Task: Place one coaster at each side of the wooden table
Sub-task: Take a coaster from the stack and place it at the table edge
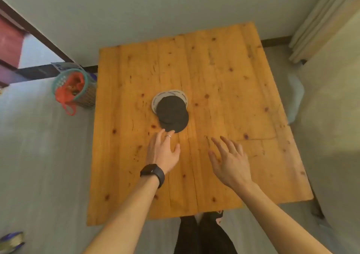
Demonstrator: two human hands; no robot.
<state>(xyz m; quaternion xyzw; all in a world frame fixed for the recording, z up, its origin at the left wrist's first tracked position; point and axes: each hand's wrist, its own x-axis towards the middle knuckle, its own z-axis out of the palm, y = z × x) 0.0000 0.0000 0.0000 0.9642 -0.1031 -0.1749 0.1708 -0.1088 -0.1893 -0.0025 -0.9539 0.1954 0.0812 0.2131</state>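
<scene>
a: where are the coasters?

b: all in one overlapping pile (172,111) near the middle of the wooden table (224,82). two dark round ones show on top, the lower dark coaster (176,125) slid a little toward the near edge, and a pale round one (169,95) peeks out at the far side. i can't tell if more sit underneath. none lies at any side of the table yet, so i'd judge the task is at its first pick.

a: and the hands?

b: the left hand (162,152), with a black watch (153,173) on the wrist and a ring, is spread loosely and holds nothing. its fingertips (171,132) are right at the near rim of that lower dark coaster, touching or just short of it; i can't tell which. the right hand (230,160) hovers fanned out and empty, over bare wood to the right of the pile and well apart from it.

a: so which one takes it?

b: the left is plainly nearer. the pile lies straight beyond its fingers, toward the far side. the coasters are round, so there's no long axis to line up with; the fingers probably need to catch the near rim and drag or lift the flat disc off.
</scene>
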